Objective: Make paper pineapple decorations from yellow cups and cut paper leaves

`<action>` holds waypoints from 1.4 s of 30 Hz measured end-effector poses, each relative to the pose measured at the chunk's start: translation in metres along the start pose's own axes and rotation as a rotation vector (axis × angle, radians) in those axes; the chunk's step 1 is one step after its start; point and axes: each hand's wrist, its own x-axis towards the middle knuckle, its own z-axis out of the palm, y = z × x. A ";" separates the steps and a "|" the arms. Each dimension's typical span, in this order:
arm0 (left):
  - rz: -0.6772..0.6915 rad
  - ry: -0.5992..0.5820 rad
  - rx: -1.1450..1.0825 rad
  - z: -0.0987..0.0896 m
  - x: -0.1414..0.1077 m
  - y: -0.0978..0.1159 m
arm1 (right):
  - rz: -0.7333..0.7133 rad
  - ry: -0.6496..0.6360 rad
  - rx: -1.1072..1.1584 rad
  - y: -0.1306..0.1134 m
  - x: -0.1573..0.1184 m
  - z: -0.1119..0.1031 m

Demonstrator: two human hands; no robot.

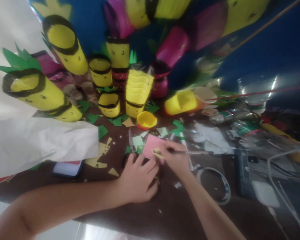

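A small pink sheet of paper [150, 145] lies tilted in front of me. My left hand [139, 176] rests at its lower left edge, fingers bent and gripping the sheet; the thumb is partly hidden. My right hand [176, 156] is over the sheet's right side, pinching a thin pen-like tool [198, 152] whose shaft sticks out to the right. A pale yellow paper scrap [158, 153] is at its fingertips. Just beyond my left fingers lie scissors [130, 140], their handles partly covered. The picture is blurred.
Yellow pineapple-like cups with faces [46, 95] stand behind, near a yellow stack [139, 88] and a small yellow cup [146, 120]. A phone [67, 168] and white paper [45, 143] are left. A tape roll [225, 186], cables and plastic bottles [247, 128] are right.
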 end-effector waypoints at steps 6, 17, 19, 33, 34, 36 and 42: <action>0.011 -0.001 0.002 -0.001 0.000 -0.001 | -0.013 0.003 0.001 -0.002 0.000 -0.001; 0.004 -0.012 -0.015 -0.002 0.000 0.000 | 0.001 0.021 -0.015 -0.002 -0.001 -0.001; 0.003 -0.019 -0.013 -0.002 0.000 -0.001 | 0.003 0.016 -0.013 -0.003 -0.001 -0.001; 0.005 -0.036 -0.012 -0.003 0.000 -0.001 | 0.057 0.014 -0.004 -0.004 -0.001 -0.001; 0.004 -0.036 -0.015 -0.002 0.000 -0.001 | 0.055 0.013 -0.002 -0.004 -0.001 -0.001; 0.004 -0.033 -0.015 -0.002 0.000 -0.001 | 0.047 0.011 0.004 -0.004 -0.001 -0.002; 0.006 -0.032 -0.008 -0.003 0.001 -0.001 | 0.016 0.009 0.017 -0.004 -0.001 -0.001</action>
